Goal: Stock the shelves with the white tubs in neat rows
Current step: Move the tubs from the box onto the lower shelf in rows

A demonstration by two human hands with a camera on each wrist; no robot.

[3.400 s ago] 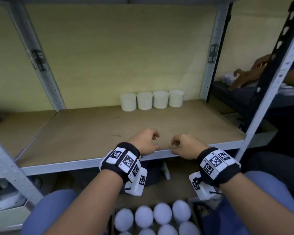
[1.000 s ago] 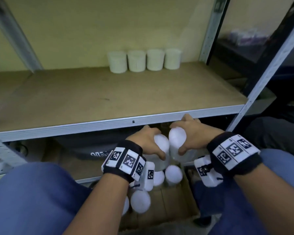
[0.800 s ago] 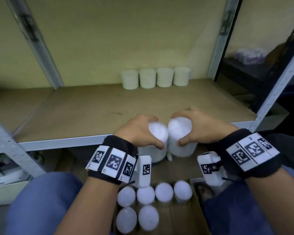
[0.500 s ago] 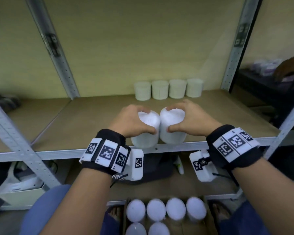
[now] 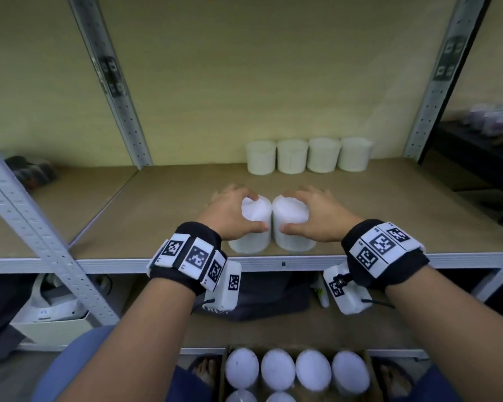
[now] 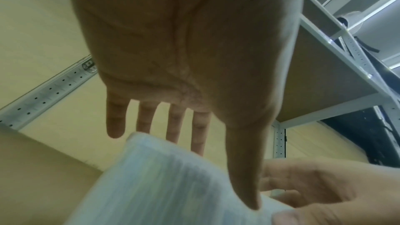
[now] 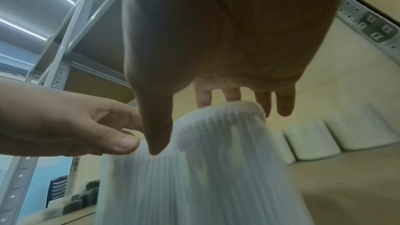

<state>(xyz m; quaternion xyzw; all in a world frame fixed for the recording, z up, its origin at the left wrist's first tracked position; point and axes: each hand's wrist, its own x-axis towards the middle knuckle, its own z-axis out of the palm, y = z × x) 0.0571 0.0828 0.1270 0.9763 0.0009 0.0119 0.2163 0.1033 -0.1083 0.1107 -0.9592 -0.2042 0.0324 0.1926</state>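
Note:
Two white ribbed tubs sit side by side near the front of the wooden shelf (image 5: 163, 221). My left hand (image 5: 254, 211) grips the left tub (image 5: 250, 242) from above, fingers behind its lid and thumb in front. In the same way my right hand (image 5: 289, 211) grips the right tub (image 5: 295, 242). The left wrist view shows my left hand (image 6: 223, 174) over its tub (image 6: 162, 186); the right wrist view shows my right hand (image 7: 194, 126) on its tub (image 7: 216, 177). Whether the tubs touch the board I cannot tell. A row of several tubs (image 5: 308, 155) stands at the back wall.
A cardboard box (image 5: 222, 369) on the floor below holds several more white tubs (image 5: 278, 369). Grey perforated uprights (image 5: 111, 82) frame the bay, one close at the front left (image 5: 41, 242). Bare board lies between the held tubs and the back row.
Both hands took a tub each from the box below, raised them above the shelf edge and carried them forward over the board. The back row is unchanged.

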